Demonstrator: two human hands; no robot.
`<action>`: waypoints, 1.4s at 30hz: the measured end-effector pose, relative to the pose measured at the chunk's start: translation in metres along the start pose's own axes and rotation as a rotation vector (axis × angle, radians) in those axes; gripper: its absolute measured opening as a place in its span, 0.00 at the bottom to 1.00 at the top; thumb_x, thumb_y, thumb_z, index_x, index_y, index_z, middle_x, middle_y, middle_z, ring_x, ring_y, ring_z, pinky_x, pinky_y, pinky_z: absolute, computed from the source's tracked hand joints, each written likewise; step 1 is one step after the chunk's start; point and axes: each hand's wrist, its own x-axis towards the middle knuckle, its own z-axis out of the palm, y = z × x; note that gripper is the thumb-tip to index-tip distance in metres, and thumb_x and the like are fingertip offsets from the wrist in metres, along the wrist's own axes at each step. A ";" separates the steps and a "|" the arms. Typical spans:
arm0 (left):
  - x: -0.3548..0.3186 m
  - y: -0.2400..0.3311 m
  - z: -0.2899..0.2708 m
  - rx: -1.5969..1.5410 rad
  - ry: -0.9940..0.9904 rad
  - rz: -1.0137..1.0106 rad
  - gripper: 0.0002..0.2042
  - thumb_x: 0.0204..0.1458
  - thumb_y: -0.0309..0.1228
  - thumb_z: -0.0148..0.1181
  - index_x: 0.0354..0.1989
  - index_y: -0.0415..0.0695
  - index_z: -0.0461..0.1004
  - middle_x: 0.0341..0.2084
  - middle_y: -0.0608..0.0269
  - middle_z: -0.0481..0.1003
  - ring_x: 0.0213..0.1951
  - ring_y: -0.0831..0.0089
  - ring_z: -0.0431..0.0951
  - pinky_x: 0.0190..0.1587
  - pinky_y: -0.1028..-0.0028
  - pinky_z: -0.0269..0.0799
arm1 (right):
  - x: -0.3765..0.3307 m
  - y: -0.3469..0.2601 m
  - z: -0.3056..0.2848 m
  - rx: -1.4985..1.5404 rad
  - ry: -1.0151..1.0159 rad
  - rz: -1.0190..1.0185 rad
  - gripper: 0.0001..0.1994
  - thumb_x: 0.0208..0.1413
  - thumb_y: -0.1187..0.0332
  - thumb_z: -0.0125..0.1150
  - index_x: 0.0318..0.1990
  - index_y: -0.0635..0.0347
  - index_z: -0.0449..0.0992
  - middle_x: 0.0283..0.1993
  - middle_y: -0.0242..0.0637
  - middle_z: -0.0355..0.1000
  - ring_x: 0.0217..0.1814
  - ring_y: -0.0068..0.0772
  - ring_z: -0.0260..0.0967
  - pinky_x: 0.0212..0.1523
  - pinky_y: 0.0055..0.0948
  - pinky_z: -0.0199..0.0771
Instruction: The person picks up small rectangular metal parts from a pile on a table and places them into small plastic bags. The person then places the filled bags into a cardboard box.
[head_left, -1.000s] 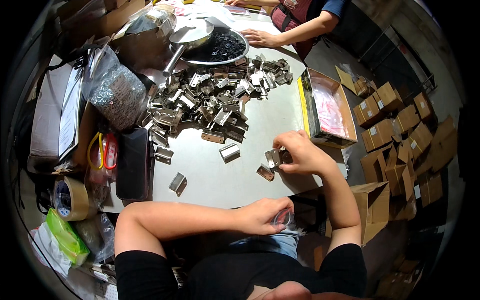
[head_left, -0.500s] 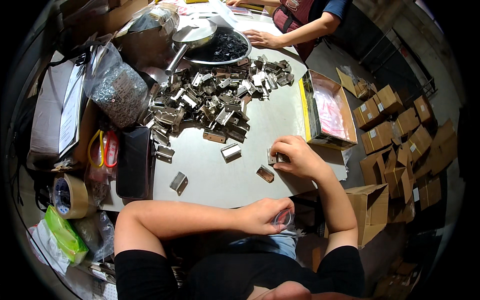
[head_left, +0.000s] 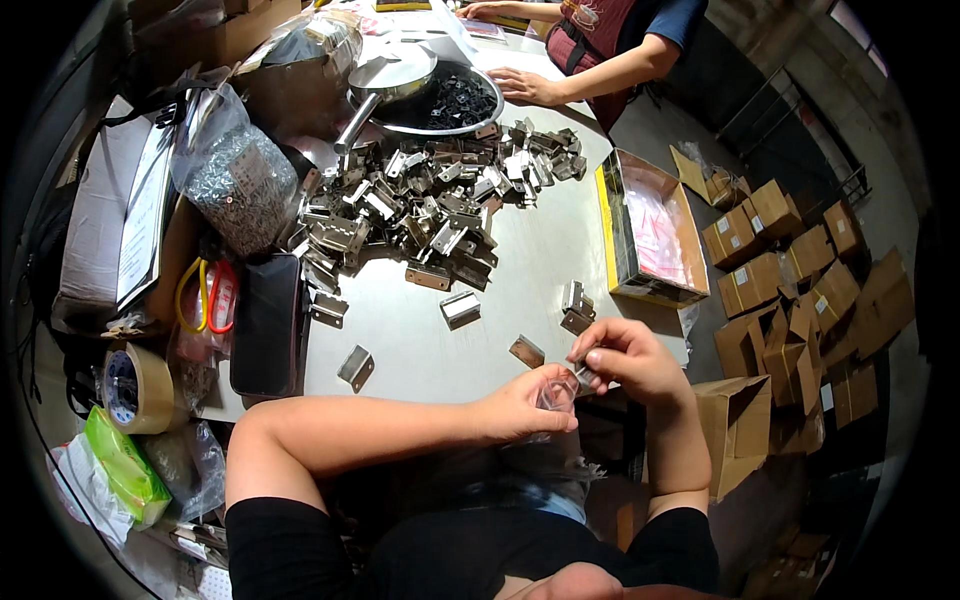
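Now, right hand [head_left: 634,366]: pinching one metal piece [head_left: 586,375]
Left hand [head_left: 524,406]: gripping one clear bag [head_left: 557,394]
Just beyond left: one bracket [head_left: 526,350]
Since earlier: hands closer

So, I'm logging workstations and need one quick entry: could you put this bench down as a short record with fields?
Left hand: grips a clear plastic bag, low at the table's near edge
Right hand: pinches a metal piece, partly hidden, close by the bag
Table centre: heap of metal brackets, a few lying apart
Beyond heap: metal bowl of black parts
Right side: open box holding pink-and-white packets
Across: co-worker's hand beside the bowl
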 end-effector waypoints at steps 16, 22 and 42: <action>-0.010 0.001 0.005 -0.212 -0.132 -0.377 0.16 0.52 0.29 0.66 0.43 0.46 0.65 0.28 0.68 0.71 0.28 0.78 0.73 0.30 0.76 0.71 | -0.002 0.002 0.016 -0.789 -0.254 -0.412 0.05 0.51 0.73 0.64 0.32 0.65 0.77 0.34 0.42 0.74 0.36 0.39 0.74 0.40 0.30 0.74; -0.011 -0.005 0.006 0.014 -0.142 -0.542 0.18 0.50 0.30 0.68 0.46 0.47 0.66 0.30 0.71 0.72 0.28 0.82 0.71 0.26 0.81 0.68 | 0.036 0.011 0.023 -1.316 -0.066 -0.716 0.18 0.43 0.78 0.61 0.45 0.59 0.74 0.54 0.41 0.71 0.52 0.48 0.71 0.49 0.37 0.74; -0.007 -0.011 -0.002 0.122 -0.183 -0.502 0.17 0.50 0.29 0.67 0.45 0.47 0.66 0.26 0.71 0.69 0.26 0.82 0.68 0.23 0.81 0.63 | 0.042 0.008 -0.031 -1.547 -0.001 -0.652 0.11 0.41 0.82 0.59 0.35 0.61 0.73 0.47 0.40 0.74 0.50 0.44 0.70 0.52 0.34 0.71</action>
